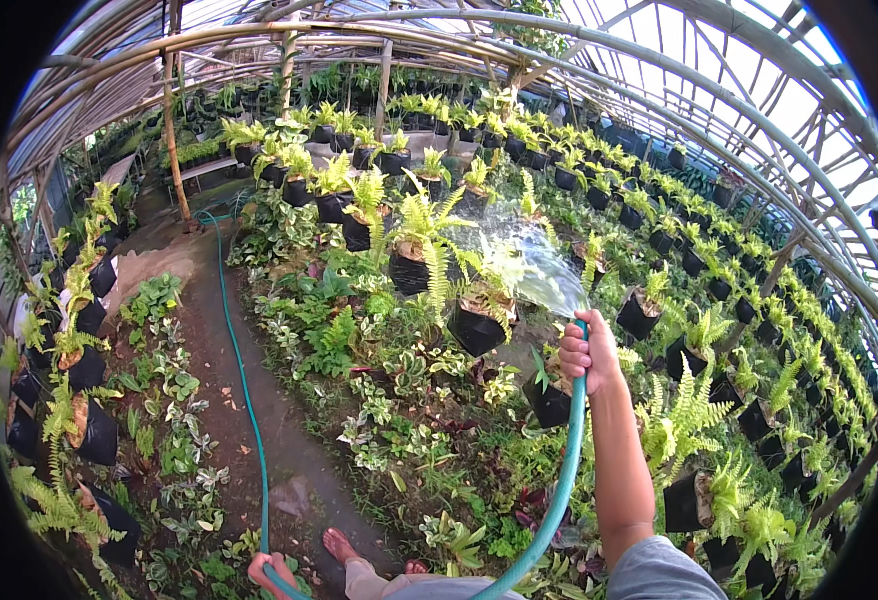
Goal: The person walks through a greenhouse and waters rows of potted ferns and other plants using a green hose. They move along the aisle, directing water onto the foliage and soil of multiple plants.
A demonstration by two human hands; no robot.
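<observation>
A green garden hose (555,490) rises from the lower edge of the view along the right forearm to the right hand (586,352), which holds its end raised in the middle of the view, above the plants. The fingers (572,358) of this hand are curled tight around the hose end, pinching it. A fan of water spray (531,262) leaves the hose end and spreads up and to the left over ferns in black grow bags (476,328). The same hose runs on from the left hand (269,572), at the bottom edge, back along a damp earth path (229,330) towards a bamboo post (174,150). The left hand is closed on the hose, though its fingers are partly cut off by the frame edge. A bare foot (340,546) stands on the path just beside that hand. Low variegated groundcover plants (399,400) fill the bed between the path and the bagged ferns. More ferns in black bags (84,370) line the left side of the path. Further rows of bagged ferns (699,250) extend to the right and into the distance. An arched bamboo roof frame (659,90) with translucent covering spans the whole nursery.
</observation>
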